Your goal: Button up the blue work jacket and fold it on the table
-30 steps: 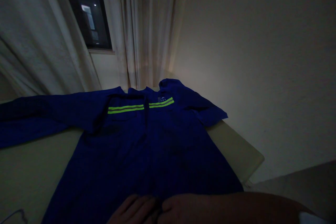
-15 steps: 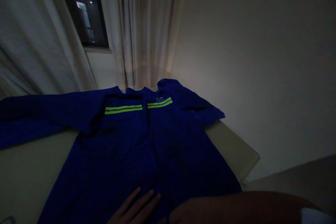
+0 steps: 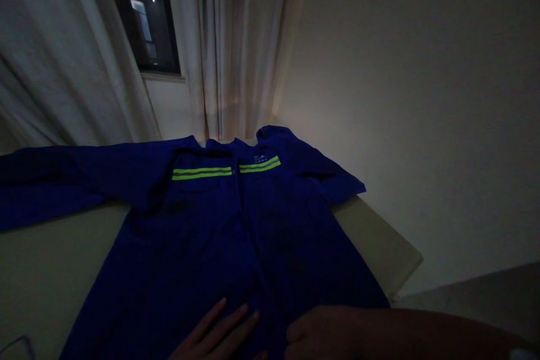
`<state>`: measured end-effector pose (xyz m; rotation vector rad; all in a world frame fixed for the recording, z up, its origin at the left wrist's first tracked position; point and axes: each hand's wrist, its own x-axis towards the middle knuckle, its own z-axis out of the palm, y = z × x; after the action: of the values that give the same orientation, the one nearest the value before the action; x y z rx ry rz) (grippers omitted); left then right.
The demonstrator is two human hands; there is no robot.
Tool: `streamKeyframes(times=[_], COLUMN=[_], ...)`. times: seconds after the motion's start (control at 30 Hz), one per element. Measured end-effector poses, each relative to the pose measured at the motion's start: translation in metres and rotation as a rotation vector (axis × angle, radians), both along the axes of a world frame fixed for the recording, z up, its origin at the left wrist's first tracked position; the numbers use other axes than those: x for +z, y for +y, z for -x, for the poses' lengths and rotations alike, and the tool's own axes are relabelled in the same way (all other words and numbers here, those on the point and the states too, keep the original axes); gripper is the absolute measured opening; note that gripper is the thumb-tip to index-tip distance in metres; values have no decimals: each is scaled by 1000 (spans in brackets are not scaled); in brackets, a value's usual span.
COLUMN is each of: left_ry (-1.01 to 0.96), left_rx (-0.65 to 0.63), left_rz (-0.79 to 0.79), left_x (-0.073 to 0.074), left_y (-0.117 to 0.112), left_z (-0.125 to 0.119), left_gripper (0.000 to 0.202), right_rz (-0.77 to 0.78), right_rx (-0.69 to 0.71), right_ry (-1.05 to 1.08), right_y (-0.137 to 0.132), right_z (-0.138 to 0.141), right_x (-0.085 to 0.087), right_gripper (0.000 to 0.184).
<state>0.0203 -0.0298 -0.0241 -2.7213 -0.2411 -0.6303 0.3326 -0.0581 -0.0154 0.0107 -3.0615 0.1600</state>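
Note:
A dark blue work jacket (image 3: pixel 202 236) lies spread face up, with yellow-green reflective strips across the chest and a small printed logo on one side. One sleeve stretches far out to the left; the other looks short or folded on the right. At the bottom, my left hand (image 3: pixel 219 332) rests on the jacket front, fingers extended and slightly apart. Close by on its right, beside the front opening, my right hand (image 3: pixel 316 332) is closed with curled fingers over the cloth. Its fingertips are hidden, so what it pinches cannot be made out. The jacket's lower hem is out of view.
The jacket lies on a pale bed-like surface (image 3: pixel 375 242) whose corner shows at right. A plain wall (image 3: pixel 400 95) rises along the right side. Behind are curtains (image 3: pixel 236 39) and a dark window (image 3: pixel 147 17). A thin dark curved object (image 3: pixel 25 343) shows at bottom left.
My right hand has shifted slightly right, away from my left hand, and the front opening's lower part leans further right. My left hand stays about where it was. The view has tilted a little.

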Motion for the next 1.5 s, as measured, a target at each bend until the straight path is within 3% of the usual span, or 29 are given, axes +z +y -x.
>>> streamKeyframes(times=[0.2,0.37,0.47,0.53,0.7,0.8,1.03,1.13,1.27,1.4,1.5], left_ry=[3,54,51,52,61,66,37,-24,-177,-285,-301], left_rx=[9,18,14,10,29,30,23,49,60,-19,8], left_rz=[20,9,15,33,61,41,27,77,124,2,12], left_x=[4,8,8,7,8,8,10,12,4,-15,-27], left_y=[-3,-4,-6,-7,-11,-12,-11,-13,-20,-26,-28], left_z=[0,0,-1,-2,-2,-1,0,-15,-60,-102,-118], left_gripper=[53,57,55,54,55,54,49,36,22,17,19], right_rz=[-64,-141,-169,-159,-144,-142,-68,-58,-91,-112,1], right_rx=[-154,-298,-331,-380,-320,-396,-660,-749,-757,-834,-905], right_ry=[110,250,305,226,-16,-32,-144,-125,-55,-34,69], right_y=[-4,1,24,45,87,95,92,90,101,141,191], right_z=[-17,-13,5,22,49,39,-17,-23,-9,18,44], right_x=[17,26,33,46,71,66,50,52,58,61,60], right_gripper=[39,26,45,53,52,51,51,55,47,34,31])
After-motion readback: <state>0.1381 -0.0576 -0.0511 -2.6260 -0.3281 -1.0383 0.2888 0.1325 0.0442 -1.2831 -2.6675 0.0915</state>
